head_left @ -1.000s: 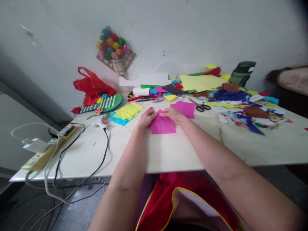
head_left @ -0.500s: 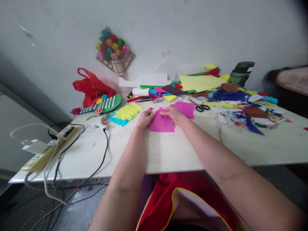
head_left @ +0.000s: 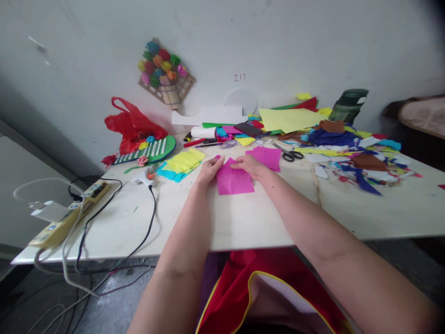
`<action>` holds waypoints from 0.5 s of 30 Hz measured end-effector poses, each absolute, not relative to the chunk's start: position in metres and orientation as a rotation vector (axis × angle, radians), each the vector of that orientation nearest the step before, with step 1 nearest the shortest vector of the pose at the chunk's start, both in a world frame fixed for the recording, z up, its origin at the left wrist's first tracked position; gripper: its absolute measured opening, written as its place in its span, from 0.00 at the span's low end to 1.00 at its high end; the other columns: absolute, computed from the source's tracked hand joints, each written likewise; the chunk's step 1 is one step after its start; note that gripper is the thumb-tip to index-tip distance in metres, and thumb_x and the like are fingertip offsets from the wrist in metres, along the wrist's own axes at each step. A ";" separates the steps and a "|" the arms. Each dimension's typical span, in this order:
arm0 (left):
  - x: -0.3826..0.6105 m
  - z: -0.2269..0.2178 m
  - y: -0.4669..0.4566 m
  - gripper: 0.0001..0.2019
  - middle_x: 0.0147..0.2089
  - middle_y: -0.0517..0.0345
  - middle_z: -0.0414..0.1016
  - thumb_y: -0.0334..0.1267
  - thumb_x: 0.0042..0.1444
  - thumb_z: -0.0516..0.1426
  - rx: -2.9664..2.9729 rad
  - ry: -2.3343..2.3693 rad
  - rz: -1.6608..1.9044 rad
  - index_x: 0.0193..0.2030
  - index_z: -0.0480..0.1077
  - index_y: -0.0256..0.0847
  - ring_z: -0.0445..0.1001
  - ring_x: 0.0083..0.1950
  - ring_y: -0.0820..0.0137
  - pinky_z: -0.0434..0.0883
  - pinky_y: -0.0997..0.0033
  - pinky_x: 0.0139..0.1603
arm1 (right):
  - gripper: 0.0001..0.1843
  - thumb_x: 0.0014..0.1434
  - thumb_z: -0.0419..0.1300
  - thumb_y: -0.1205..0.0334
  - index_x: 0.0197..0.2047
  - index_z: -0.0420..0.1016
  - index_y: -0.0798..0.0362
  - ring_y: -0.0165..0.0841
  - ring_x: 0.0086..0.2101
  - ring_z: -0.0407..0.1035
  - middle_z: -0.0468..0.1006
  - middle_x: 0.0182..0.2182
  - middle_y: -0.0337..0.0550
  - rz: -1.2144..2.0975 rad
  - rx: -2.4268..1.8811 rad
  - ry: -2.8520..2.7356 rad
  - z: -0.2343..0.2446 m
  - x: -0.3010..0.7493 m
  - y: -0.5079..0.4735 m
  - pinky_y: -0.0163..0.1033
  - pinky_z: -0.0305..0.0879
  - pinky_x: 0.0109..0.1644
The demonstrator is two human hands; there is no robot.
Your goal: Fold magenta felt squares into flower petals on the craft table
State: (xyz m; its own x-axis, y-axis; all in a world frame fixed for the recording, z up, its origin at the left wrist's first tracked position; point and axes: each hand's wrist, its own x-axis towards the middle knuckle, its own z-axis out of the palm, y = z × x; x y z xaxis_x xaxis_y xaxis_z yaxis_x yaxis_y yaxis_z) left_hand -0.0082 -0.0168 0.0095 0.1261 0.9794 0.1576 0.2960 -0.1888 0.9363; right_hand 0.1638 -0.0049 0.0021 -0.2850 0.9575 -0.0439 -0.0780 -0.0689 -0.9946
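A square piece of magenta paper (head_left: 235,182) is held between my two hands, just above or on the table; which of the two I cannot tell. My left hand (head_left: 209,170) pinches its upper left edge between thumb and fingers. On the upper right edge, my right hand (head_left: 249,165) has its fingers closed on the same paper. Behind the right hand lies more magenta paper (head_left: 269,158) on the table. To the left are yellow paper sheets (head_left: 186,160) on top of blue paper (head_left: 171,173). Black-handled scissors (head_left: 290,155) rest to the right.
Coloured scraps (head_left: 368,162) pile up at the right, near a green bottle (head_left: 347,105). A red plastic bag (head_left: 130,123) and a green board (head_left: 163,149) stand back left. A power strip (head_left: 69,220) with cables (head_left: 153,215) occupies the left edge. A thin stick (head_left: 317,188) lies right.
The magenta paper's lower edge has shifted slightly nearer to me and right, and its upper part looks more spread. Both hands stay nearly in place, gripping it.
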 end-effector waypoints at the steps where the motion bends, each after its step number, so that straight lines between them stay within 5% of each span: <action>1: -0.007 0.009 -0.017 0.24 0.19 0.63 0.60 0.60 0.43 0.57 1.662 1.242 1.103 0.23 0.64 0.37 0.58 0.21 0.78 0.54 0.76 0.20 | 0.12 0.36 0.70 0.66 0.19 0.68 0.56 0.25 0.17 0.62 0.69 0.14 0.33 1.502 -1.032 -1.347 0.004 0.163 -0.007 0.32 0.59 0.23; 6: -0.001 0.003 -0.012 0.20 0.21 0.64 0.61 0.54 0.40 0.61 1.762 1.173 1.106 0.24 0.64 0.37 0.57 0.23 0.79 0.53 0.77 0.21 | 0.07 0.38 0.67 0.70 0.21 0.71 0.57 0.25 0.19 0.64 0.72 0.16 0.34 1.548 -1.035 -1.408 0.007 0.160 -0.011 0.31 0.61 0.26; 10: 0.000 -0.001 -0.007 0.19 0.20 0.65 0.60 0.52 0.43 0.60 1.642 1.189 1.257 0.23 0.61 0.38 0.56 0.22 0.79 0.53 0.77 0.22 | 0.11 0.39 0.68 0.64 0.20 0.68 0.55 0.25 0.16 0.61 0.69 0.14 0.33 1.614 -0.995 -1.339 0.004 0.163 -0.009 0.32 0.58 0.22; 15: -0.002 -0.007 0.005 0.17 0.19 0.66 0.56 0.50 0.47 0.57 1.497 1.437 1.569 0.21 0.58 0.40 0.55 0.22 0.78 0.55 0.76 0.23 | 0.10 0.41 0.67 0.61 0.25 0.72 0.56 0.30 0.22 0.68 0.75 0.20 0.40 1.530 -1.015 -1.150 0.003 0.164 -0.004 0.35 0.64 0.29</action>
State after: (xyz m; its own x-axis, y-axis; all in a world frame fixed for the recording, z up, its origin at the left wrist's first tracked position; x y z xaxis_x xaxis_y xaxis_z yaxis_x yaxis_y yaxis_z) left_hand -0.0016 0.0053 -0.0069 -0.2423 0.9006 0.3609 0.2802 -0.2912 0.9147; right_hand 0.1644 -0.0037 0.0030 -0.2183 0.9728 -0.0774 -0.1965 -0.1215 -0.9729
